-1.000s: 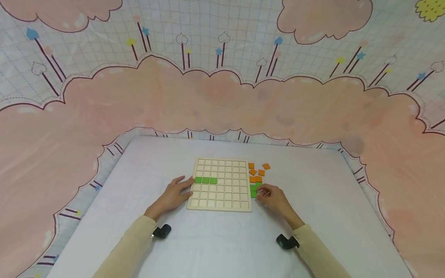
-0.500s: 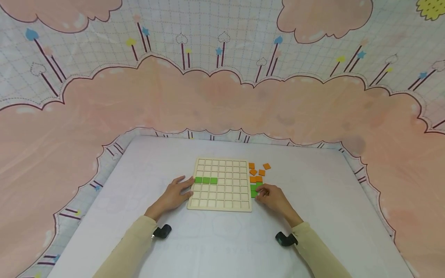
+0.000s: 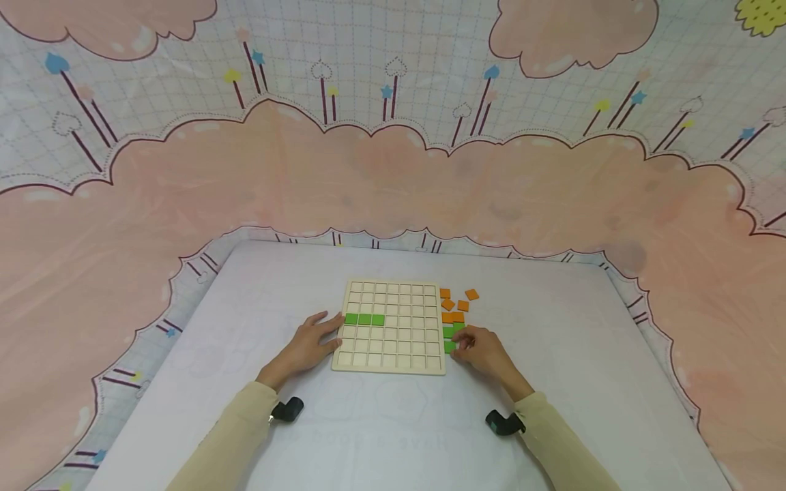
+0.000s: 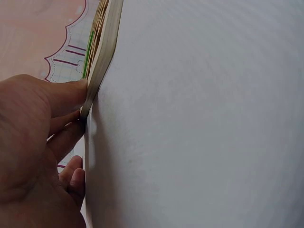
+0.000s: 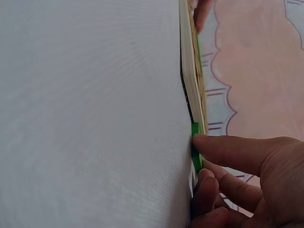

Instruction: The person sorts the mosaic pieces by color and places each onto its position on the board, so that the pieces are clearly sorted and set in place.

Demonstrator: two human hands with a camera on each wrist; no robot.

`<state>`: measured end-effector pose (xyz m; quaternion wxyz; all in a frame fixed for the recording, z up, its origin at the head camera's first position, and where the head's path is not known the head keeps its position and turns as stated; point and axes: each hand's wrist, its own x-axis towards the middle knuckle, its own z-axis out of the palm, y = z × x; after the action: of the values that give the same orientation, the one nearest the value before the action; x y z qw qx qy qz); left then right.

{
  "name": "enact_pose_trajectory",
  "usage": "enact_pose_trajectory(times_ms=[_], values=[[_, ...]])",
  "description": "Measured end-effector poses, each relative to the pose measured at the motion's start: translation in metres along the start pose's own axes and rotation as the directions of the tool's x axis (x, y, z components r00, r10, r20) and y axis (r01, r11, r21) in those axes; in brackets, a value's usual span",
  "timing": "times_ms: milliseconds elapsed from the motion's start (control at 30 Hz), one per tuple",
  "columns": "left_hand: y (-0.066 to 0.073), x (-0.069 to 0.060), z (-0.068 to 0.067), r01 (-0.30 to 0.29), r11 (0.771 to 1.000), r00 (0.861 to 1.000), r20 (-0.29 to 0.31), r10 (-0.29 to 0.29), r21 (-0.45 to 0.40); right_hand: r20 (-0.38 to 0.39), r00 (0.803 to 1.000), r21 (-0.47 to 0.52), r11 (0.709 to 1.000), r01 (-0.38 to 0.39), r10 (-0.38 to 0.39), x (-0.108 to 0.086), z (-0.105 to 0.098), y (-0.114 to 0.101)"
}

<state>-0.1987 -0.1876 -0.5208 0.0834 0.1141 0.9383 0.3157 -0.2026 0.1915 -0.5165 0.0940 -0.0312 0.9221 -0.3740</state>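
Note:
The wooden grid board (image 3: 393, 344) lies flat, with three green tiles (image 3: 365, 319) side by side toward its left edge. My left hand (image 3: 307, 344) rests against that edge, thumb and forefinger spread apart; the left wrist view shows the thumb (image 4: 71, 95) touching the board's side (image 4: 107, 52). Beside the right edge, my right hand (image 3: 485, 350) pinches a green tile (image 3: 449, 347) between thumb and finger. That green tile (image 5: 195, 145) appears close to the board's corner in the right wrist view, under the thumb (image 5: 228, 149). The fingertips partly hide it.
More green tiles (image 3: 449, 332) lie just behind the right fingertips. Several orange tiles (image 3: 463, 306) are scattered off the board's back right side, some close to its edge. The white table (image 3: 381, 436) has a patterned cloth (image 3: 393, 177) behind it.
The green tile under my right hand has slid slightly toward me, opening a small gap from the green tile behind it. My left hand has stayed at the board's edge.

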Motion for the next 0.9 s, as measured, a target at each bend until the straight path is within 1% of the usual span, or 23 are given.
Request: enact_pose_trajectory(times_ms=[100,267,533,700,900], values=[[0.0,0.0,0.0,-0.004,1.0,1.0,-0.003,0.004,0.007,0.0,1.0,-0.011,1.0,0.0,0.0,0.0,0.0,0.0],[0.0,0.001,-0.001,-0.005,1.0,1.0,-0.004,0.005,0.005,-0.012,1.0,-0.002,1.0,-0.004,0.003,0.001,-0.001,0.0],[-0.001,0.002,-0.001,-0.008,1.0,1.0,-0.012,0.008,0.01,-0.035,0.999,0.044,0.999,0.006,-0.004,0.0,-0.004,-0.003],[-0.001,0.002,0.001,-0.011,1.0,1.0,-0.009,0.011,0.002,-0.033,0.999,0.086,0.996,0.009,-0.006,-0.001,-0.008,-0.008],[-0.002,0.002,0.002,0.0,1.0,1.0,-0.008,0.0,0.0,-0.038,0.999,0.098,0.995,0.022,-0.019,0.003,-0.011,-0.015]])
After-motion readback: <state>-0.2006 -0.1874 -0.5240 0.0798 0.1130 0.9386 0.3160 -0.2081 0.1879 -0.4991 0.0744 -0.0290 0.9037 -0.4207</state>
